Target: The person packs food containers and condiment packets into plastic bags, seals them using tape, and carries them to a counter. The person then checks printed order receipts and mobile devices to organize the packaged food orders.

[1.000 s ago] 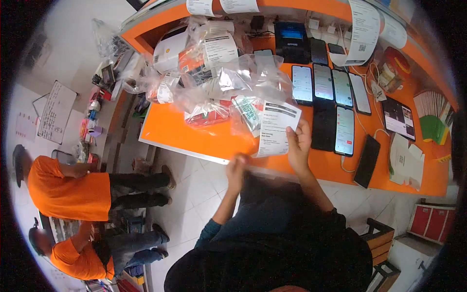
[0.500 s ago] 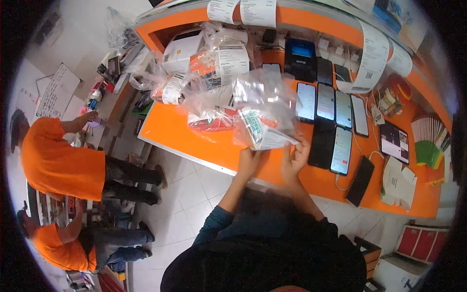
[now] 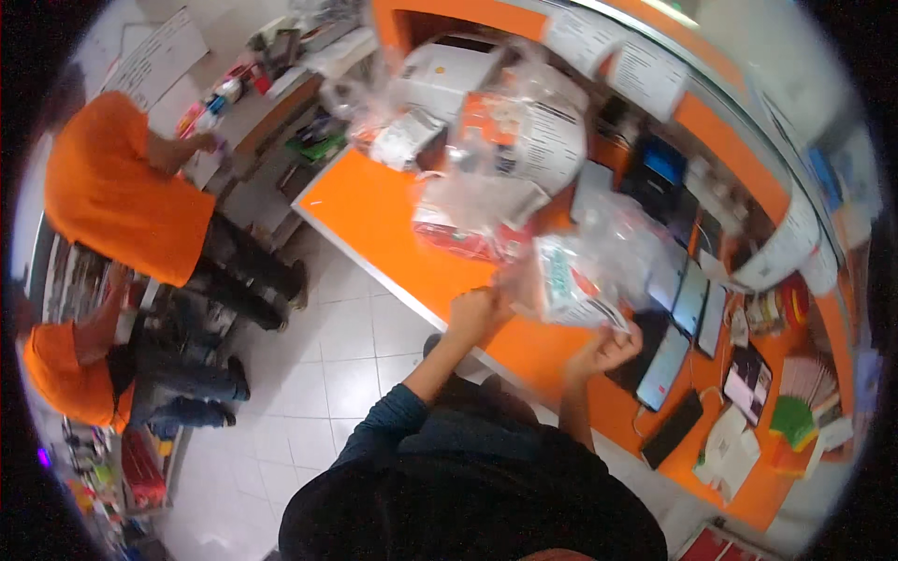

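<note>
A clear plastic bag (image 3: 631, 238) is stretched between my hands over the orange counter (image 3: 369, 224). Inside it lies a flat white packet with green print and a red patch (image 3: 566, 280); a strip of printed white paper shows at its lower edge. My left hand (image 3: 475, 313) is closed at the bag's left side, slightly blurred. With thumb and fingers pinched, my right hand (image 3: 608, 351) grips its lower right corner. Just beyond lies another bagged parcel, red and white (image 3: 458, 224).
Several phones (image 3: 666, 365) lie to the right, with a black power bank (image 3: 672, 428) and a tablet (image 3: 748, 383). A black printer (image 3: 655, 178) stands behind. More bagged parcels (image 3: 538, 140) with paper slips fill the back. Two people in orange shirts (image 3: 126, 192) stand at left.
The view has swung, so the counter now slants down to the right. My left hand has moved from the bag's bottom edge to its left side; my right hand keeps its corner.
</note>
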Demonstrator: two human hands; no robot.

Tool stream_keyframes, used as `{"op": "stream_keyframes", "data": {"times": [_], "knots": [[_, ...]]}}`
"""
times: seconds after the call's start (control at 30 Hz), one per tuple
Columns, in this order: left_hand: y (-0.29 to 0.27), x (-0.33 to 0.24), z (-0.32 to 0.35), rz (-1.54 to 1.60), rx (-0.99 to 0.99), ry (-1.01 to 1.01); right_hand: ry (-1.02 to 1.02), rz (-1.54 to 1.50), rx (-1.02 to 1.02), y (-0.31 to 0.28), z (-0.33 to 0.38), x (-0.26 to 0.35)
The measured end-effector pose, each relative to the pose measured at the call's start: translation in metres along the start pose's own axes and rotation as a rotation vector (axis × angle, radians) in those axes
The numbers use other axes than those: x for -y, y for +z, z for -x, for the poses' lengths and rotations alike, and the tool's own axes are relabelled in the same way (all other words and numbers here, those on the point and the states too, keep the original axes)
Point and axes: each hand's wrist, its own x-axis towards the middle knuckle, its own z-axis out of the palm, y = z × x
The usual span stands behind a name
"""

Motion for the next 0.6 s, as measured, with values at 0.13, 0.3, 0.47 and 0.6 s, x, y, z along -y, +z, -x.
{"op": "stream_keyframes", "data": {"times": [0.13, 0.3, 0.47, 0.6], "knots": [[-0.043, 0.016, -0.003, 0.195, 0.133, 0.088, -0.369, 0.377, -0.107, -0.024, -0.013, -0.039], [-0.079, 0.11, 0.014, 0.424, 0.032, 0.236, -0.249, 0.317, -0.069, 0.024, -0.038, 0.025], [-0.164, 0.209, 0.015, 0.685, 0.074, 0.043, -0.323, -0.378, 0.296, 0.13, -0.006, 0.075], [-0.213, 0.3, -0.006, 0.734, -0.018, -0.11, -0.234, -0.649, 0.527, 0.236, 0.04, 0.078]]}}
